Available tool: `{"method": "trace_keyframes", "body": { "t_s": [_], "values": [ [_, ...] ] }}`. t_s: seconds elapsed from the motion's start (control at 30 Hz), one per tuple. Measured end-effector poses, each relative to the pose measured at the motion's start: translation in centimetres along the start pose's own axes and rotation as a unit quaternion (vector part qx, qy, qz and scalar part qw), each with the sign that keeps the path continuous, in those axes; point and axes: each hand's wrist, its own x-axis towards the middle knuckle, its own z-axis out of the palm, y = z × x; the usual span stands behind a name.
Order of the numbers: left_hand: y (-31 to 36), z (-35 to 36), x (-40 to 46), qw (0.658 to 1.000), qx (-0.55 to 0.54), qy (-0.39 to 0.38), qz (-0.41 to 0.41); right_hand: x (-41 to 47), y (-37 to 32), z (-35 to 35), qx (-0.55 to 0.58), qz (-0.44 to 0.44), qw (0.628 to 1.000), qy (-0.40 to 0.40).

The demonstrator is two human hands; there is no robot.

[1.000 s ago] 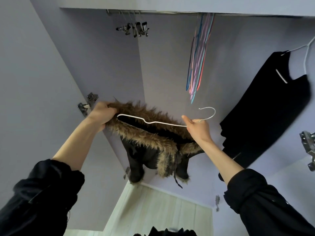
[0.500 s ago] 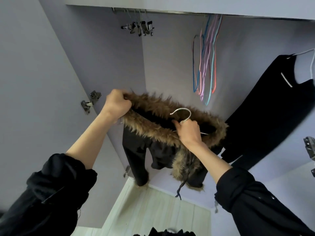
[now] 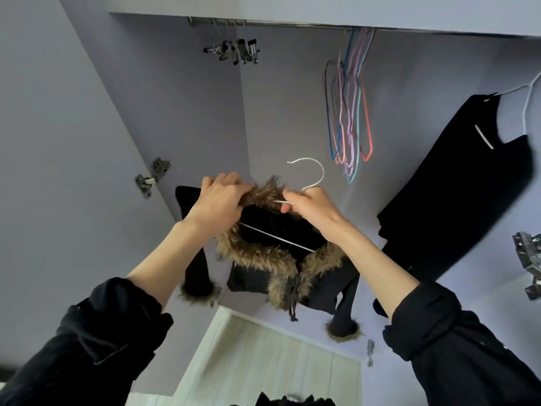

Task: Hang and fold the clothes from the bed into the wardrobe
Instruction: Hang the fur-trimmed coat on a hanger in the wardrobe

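Two hands meet at the centre of the frame, both busy at the collar of a black fur-trimmed jacket (image 3: 272, 230) held up in front of the open wardrobe. The left hand (image 3: 218, 202) has its fingers curled into the brown fur of the collar, bunching it; the right hand (image 3: 313, 209) pinches the neck of a white wire hanger (image 3: 310, 175), whose hook stands free above the fur while its bottom bar crosses the dark lining lower down. So the hanger seems to be seated inside the jacket, or nearly so. The garment looks soft and limp with some weight to it: its sleeves and fur cuffs dangle toward the lower centre, and the padded body sags below the collar. A thin wire hanger will likely bend or tip under that load (the fur is bulky and may slide), so the safest hold is at the hanger's neck just under the hook, with the other hand supporting the collar until the hook is over the rail (image 3: 292, 23) along the top of the frame. Coloured empty hangers (image 3: 351, 112) hang at upper right, clip hangers (image 3: 237, 51) at upper centre, and a black garment (image 3: 456, 183) hangs at the right.
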Motion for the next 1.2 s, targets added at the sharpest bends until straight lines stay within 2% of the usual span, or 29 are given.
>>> {"method": "trace_keyframes", "body": {
  "t_s": [0.07,0.13,0.2,0.27,0.37,0.4,0.57,0.67,0.73,0.8,0.83,0.87,0.93,1.0,1.07,1.13,1.2],
  "values": [
    [-0.4,-0.1,0.0,0.996,-0.087,0.010,0.004,-0.3,-0.2,-0.6,0.005,-0.031,0.999,-0.037],
    [-0.8,-0.3,0.0,0.992,-0.123,0.023,0.003,-0.5,0.1,-1.5,0.005,-0.043,0.997,-0.060],
    [-1.2,-0.4,-0.1,0.992,-0.122,0.038,0.003,0.1,1.7,-2.6,-0.068,-0.039,0.997,-0.027],
    [-1.4,-0.5,-0.2,0.992,-0.116,0.053,0.002,0.6,3.6,-3.6,-0.149,0.026,0.988,-0.022],
    [-1.9,-0.6,-0.6,0.992,-0.104,0.070,-0.003,0.6,5.8,-3.3,-0.081,0.185,0.973,-0.111],
    [-2.1,-0.7,-0.7,0.992,-0.104,0.074,-0.005,0.6,6.3,-2.9,-0.065,0.207,0.969,-0.120],
    [-3.7,-1.1,-1.7,0.991,-0.107,0.072,-0.025,1.8,7.2,-0.8,-0.067,0.184,0.979,-0.064],
    [-4.7,-1.2,-2.4,0.991,-0.102,0.069,-0.050,2.3,7.0,-0.9,0.050,0.218,0.975,0.000],
    [-5.2,-1.1,-2.7,0.992,-0.087,0.061,-0.072,2.1,7.2,-1.4,0.186,0.243,0.951,0.029],
    [-5.6,-1.0,-3.0,0.992,-0.068,0.058,-0.094,1.7,7.6,-1.9,0.318,0.256,0.911,0.052],
    [-5.8,-1.0,-3.1,0.990,-0.061,0.062,-0.107,1.6,7.8,-2.1,0.352,0.250,0.900,0.057],
    [-5.9,-1.0,-3.1,0.989,-0.056,0.066,-0.121,1.4,8.0,-2.2,0.352,0.234,0.905,0.053],
    [-5.9,-1.1,-3.0,0.986,-0.049,0.082,-0.138,1.0,7.9,-2.3,0.263,0.188,0.946,0.030],
    [-5.8,-1.3,-2.7,0.978,-0.077,0.118,-0.154,0.5,7.7,-2.1,0.077,0.133,0.988,-0.019],
    [-5.5,-1.5,-2.4,0.962,-0.136,0.156,-0.178,0.1,8.0,-1.5,-0.074,0.094,0.990,-0.074],
    [-5.1,-1.6,-2.3,0.952,-0.182,0.153,-0.190,-0.2,8.3,-0.9,-0.104,0.087,0.986,-0.097],
    [-4.9,-1.5,-2.3,0.955,-0.200,0.126,-0.178,-0.2,7.8,-0.7,-0.049,0.087,0.993,-0.068]
  ]
}}
